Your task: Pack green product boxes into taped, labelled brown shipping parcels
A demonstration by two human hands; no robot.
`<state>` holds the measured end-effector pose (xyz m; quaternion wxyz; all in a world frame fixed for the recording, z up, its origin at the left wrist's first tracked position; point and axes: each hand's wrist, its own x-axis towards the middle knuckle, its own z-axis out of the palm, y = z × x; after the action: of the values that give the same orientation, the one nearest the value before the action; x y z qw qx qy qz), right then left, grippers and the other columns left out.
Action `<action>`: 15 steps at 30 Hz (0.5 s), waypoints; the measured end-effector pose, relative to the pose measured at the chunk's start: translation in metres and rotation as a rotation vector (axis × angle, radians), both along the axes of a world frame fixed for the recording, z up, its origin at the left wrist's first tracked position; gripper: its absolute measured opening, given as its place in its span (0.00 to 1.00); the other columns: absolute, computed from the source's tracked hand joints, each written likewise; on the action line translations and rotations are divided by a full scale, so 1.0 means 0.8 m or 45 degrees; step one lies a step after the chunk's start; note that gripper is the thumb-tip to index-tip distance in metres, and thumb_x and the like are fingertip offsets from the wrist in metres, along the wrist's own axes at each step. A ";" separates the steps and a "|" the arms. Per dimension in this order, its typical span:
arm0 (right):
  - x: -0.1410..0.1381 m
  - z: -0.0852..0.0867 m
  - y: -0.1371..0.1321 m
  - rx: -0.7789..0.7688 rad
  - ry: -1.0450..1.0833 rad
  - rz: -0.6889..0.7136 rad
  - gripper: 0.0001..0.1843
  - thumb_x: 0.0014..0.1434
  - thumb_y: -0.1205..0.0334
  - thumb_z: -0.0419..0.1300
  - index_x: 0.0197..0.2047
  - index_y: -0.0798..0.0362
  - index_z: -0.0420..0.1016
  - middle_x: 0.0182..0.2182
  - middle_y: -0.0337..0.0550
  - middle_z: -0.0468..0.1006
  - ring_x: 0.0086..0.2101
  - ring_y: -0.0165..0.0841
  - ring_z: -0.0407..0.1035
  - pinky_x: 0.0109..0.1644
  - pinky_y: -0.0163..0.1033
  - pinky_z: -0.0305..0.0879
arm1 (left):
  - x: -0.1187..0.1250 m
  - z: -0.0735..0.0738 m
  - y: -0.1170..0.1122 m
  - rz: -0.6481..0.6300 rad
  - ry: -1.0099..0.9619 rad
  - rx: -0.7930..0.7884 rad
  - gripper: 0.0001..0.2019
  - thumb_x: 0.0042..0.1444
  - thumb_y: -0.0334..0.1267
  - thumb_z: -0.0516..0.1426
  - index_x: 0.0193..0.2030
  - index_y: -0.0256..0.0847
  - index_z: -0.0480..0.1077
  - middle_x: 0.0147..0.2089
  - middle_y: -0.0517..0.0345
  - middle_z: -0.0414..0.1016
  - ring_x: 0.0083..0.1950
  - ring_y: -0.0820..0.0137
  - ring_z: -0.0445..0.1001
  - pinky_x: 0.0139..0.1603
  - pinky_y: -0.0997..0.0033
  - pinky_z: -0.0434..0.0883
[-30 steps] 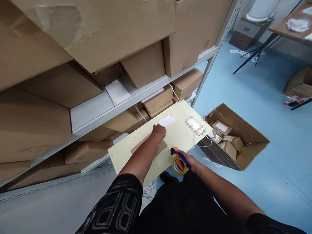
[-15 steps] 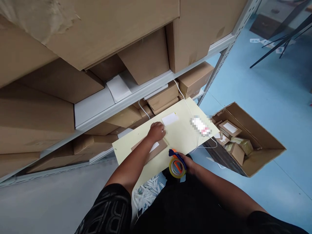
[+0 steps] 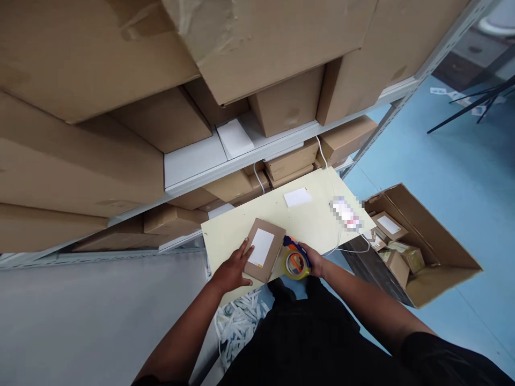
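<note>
A small brown parcel (image 3: 263, 256) with a white label lies on the pale yellow board (image 3: 309, 222). My left hand (image 3: 233, 269) grips the parcel's near left edge, fingers closed on it. My right hand (image 3: 311, 260) holds a tape dispenser (image 3: 295, 262) with a blue handle and a clear tape roll, right beside the parcel's right edge. A loose white label (image 3: 298, 197) lies farther back on the board.
Metal shelving (image 3: 193, 171) packed with cardboard boxes rises behind the board. An open carton (image 3: 438, 252) of small parcels sits on the blue floor at the right. White paper strips (image 3: 237, 327) litter the floor below the board. A white cable (image 3: 346, 249) hangs off the board's right edge.
My left hand pulled back from the loose label to the parcel's near edge, and the parcel now lies label up, turned nearer me. The right hand and dispenser stayed beside it.
</note>
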<state>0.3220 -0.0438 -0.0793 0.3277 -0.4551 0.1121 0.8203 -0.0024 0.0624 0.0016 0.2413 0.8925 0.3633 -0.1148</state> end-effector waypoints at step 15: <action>0.026 -0.002 0.131 0.083 -0.272 0.268 0.25 0.67 0.39 0.57 0.43 0.55 0.76 0.28 0.47 0.82 0.29 0.39 0.77 0.37 0.46 0.78 | 0.075 -0.042 -0.052 0.438 0.019 0.381 0.57 0.53 0.66 0.62 0.79 0.37 0.44 0.81 0.39 0.40 0.81 0.44 0.34 0.76 0.43 0.51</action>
<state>0.3425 0.0610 -0.0810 0.2647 -0.5383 0.0015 0.8001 0.0578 0.0205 -0.0321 0.1197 0.8425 0.5248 -0.0234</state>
